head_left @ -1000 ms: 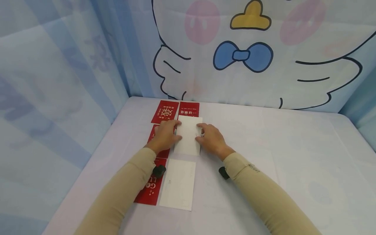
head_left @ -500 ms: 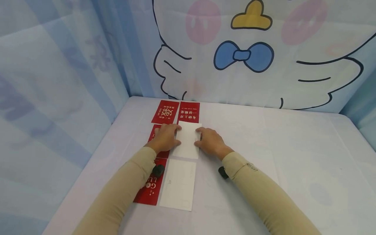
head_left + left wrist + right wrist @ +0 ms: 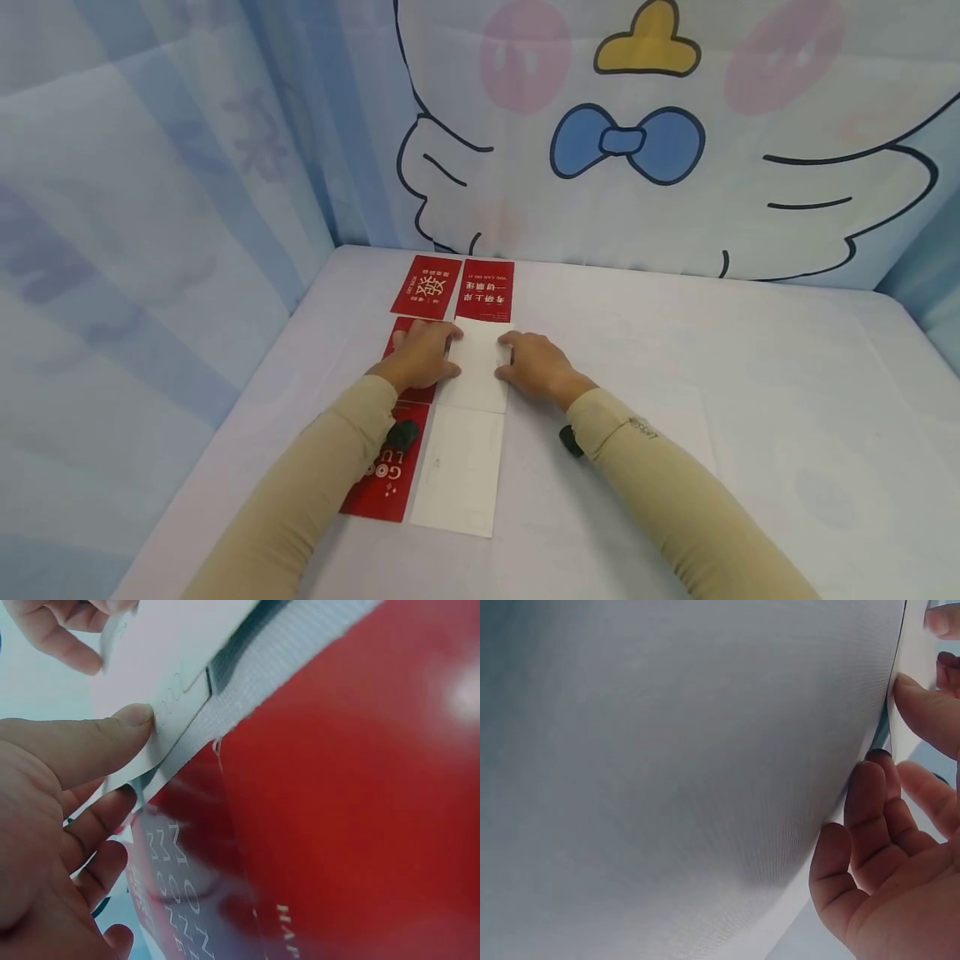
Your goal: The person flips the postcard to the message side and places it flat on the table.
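Observation:
A plain white card (image 3: pixel 478 358) lies between my hands in the head view, with its near edge right at the far edge of a second white card (image 3: pixel 459 475). My left hand (image 3: pixel 422 354) pinches its left edge; in the left wrist view the thumb (image 3: pixel 105 746) presses on top while fingertips sit at the underside. On the opposite edge, my right hand (image 3: pixel 542 367) pinches the card likewise, its thumb (image 3: pixel 926 712) showing in the right wrist view. The left hand partly covers a red card (image 3: pixel 422 393) beneath it.
Beyond the held card, two red cards with white lettering (image 3: pixel 426 286) (image 3: pixel 487 292) lie side by side. Another red card (image 3: pixel 381 492) is at the near left, partly under the left sleeve. A patterned curtain (image 3: pixel 622 217) rises behind the white table (image 3: pixel 750 417).
Both hands have drawn the white card toward me, closing the gap to the nearer white card. More of the far red card's lettering now shows.

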### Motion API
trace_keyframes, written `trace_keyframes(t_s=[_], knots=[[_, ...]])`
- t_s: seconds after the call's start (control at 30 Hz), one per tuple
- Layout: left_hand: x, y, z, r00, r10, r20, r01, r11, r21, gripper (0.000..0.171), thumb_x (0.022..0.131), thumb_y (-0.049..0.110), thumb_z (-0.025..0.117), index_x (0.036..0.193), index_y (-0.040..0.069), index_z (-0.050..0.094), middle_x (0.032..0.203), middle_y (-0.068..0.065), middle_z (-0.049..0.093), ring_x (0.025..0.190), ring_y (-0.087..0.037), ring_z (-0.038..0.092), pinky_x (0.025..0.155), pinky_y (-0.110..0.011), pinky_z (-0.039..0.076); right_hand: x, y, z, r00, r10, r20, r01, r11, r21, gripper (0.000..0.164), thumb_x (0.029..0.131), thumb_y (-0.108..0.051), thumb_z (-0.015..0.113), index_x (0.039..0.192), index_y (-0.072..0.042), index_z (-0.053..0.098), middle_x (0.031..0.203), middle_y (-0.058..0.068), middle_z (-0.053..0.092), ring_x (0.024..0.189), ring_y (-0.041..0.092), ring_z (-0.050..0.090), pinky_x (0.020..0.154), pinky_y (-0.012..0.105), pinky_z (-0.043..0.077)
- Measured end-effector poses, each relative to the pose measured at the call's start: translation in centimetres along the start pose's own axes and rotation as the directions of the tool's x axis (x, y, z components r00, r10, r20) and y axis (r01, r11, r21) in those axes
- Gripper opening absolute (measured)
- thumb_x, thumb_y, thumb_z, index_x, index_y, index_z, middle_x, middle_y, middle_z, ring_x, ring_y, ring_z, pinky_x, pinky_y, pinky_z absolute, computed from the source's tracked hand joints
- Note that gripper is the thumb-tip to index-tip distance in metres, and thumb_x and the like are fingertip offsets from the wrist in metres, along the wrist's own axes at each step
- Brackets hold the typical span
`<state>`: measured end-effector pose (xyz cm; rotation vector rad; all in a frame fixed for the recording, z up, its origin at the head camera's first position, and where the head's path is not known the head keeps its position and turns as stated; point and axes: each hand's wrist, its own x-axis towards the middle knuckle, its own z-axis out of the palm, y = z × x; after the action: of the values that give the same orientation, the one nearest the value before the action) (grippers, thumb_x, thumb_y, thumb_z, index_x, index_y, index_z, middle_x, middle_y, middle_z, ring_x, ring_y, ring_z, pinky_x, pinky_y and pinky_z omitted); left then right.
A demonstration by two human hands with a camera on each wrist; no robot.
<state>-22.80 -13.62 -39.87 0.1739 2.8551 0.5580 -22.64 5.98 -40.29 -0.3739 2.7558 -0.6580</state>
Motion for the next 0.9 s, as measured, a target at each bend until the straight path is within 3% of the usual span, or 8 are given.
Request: trace_keyframes(t_s=[0.23, 0.47, 0.67, 0.9], knots=[[-0.04, -0.28, 0.02, 1.000, 0.003, 0.025, -0.003, 1.000, 0.021, 0.066, 0.081, 0.028, 0.085, 0.139, 0.020, 0.055, 0.138, -0.004, 0.055, 0.129, -0.028, 0.042, 0.104, -0.049, 0.033, 0.01, -0.14, -0.15, 1.000, -0.009, 0.027, 0.010, 0.999, -0.037, 0.060, 0.093, -0.026, 0.073, 0.146, -0.007, 0.050, 0.117, 0.011, 0.065, 0.112, 0.028, 0.057, 0.103, 0.047, 0.046], [-0.18, 0.08, -0.35, 0.999, 0.027, 0.043, -0.030, 0.998, 0.062, 0.063, 0.082, 0.028, 0.084, 0.139, 0.020, 0.057, 0.142, -0.005, 0.051, 0.134, -0.029, 0.038, 0.107, -0.052, 0.032, 0.16, -0.37, -0.32, 0.999, -0.047, -0.006, 0.045, 0.985, -0.168, 0.059, 0.090, -0.029, 0.075, 0.142, -0.009, 0.054, 0.136, 0.015, 0.055, 0.125, 0.033, 0.050, 0.104, 0.048, 0.045], [-0.26, 0.25, -0.28, 0.998, 0.015, 0.060, -0.019, 0.997, 0.073, 0.059, 0.082, 0.027, 0.084, 0.136, 0.022, 0.061, 0.135, -0.003, 0.057, 0.129, -0.026, 0.042, 0.106, -0.050, 0.034, 0.13, -0.20, -0.39, 0.999, -0.051, 0.017, 0.053, 0.988, -0.148, 0.058, 0.090, -0.029, 0.075, 0.141, -0.009, 0.056, 0.137, 0.011, 0.058, 0.127, 0.032, 0.050, 0.106, 0.049, 0.042], [0.22, -0.08, -0.56, 0.996, 0.050, 0.073, -0.053, 0.997, 0.051, 0.062, 0.080, 0.027, 0.085, 0.136, 0.022, 0.061, 0.134, -0.002, 0.058, 0.127, -0.026, 0.045, 0.103, -0.050, 0.035, 0.16, 0.19, -0.61, 0.996, -0.089, 0.021, 0.091, 0.987, -0.129, 0.057, 0.090, -0.028, 0.075, 0.140, -0.008, 0.056, 0.135, 0.011, 0.059, 0.125, 0.032, 0.051, 0.106, 0.048, 0.042]])
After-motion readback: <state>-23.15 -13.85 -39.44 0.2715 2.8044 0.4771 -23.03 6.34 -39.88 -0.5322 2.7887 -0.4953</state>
